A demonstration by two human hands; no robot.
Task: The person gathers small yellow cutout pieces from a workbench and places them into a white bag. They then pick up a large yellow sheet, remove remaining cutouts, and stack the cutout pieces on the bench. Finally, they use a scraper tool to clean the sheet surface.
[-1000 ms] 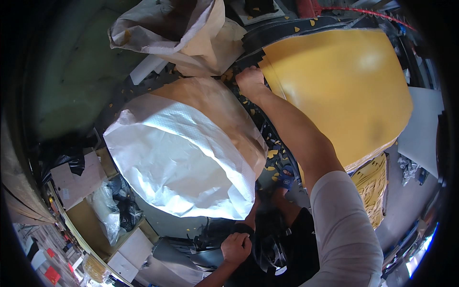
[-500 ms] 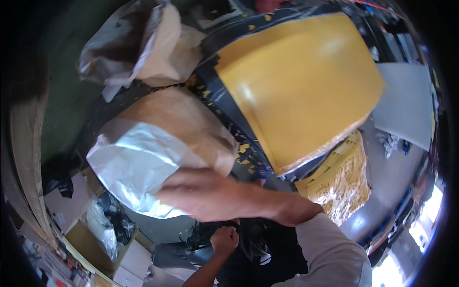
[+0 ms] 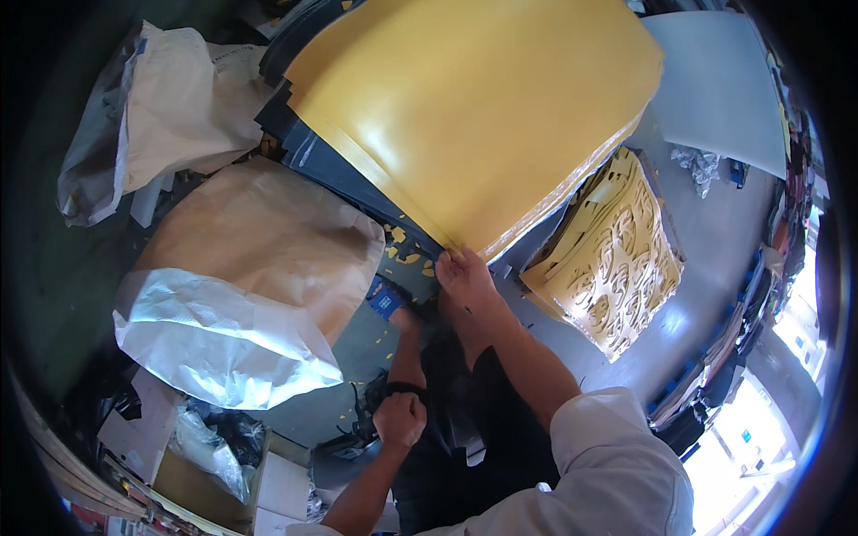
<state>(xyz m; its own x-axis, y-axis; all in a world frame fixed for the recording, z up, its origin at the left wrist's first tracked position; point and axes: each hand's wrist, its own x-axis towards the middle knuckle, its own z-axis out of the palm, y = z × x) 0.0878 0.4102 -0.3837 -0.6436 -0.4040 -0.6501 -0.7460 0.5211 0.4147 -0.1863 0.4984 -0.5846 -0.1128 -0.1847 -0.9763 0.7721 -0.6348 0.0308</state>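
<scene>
A large yellow sheet lies on top of a stack, over darker sheets, in the upper middle. My right hand is at its near corner, fingers bent and closed on the edge. My left hand is a loose fist near my legs, with nothing seen in it. Beside the stack, to the right, lies a smaller pile of yellow sheets with cut-out shapes. To the left of my hands rests a big brown paper sack with a pale, shiny mouth.
A second paper sack stands at the far left. Small yellow scraps litter the floor. A pale grey sheet lies at the upper right, near crumpled clear plastic. At the lower left, a cardboard box holds plastic bags.
My right hand has moved from the sack's mouth rightward to the yellow sheet's corner. My left hand stays a fist low in the picture. The whole view has shifted.
</scene>
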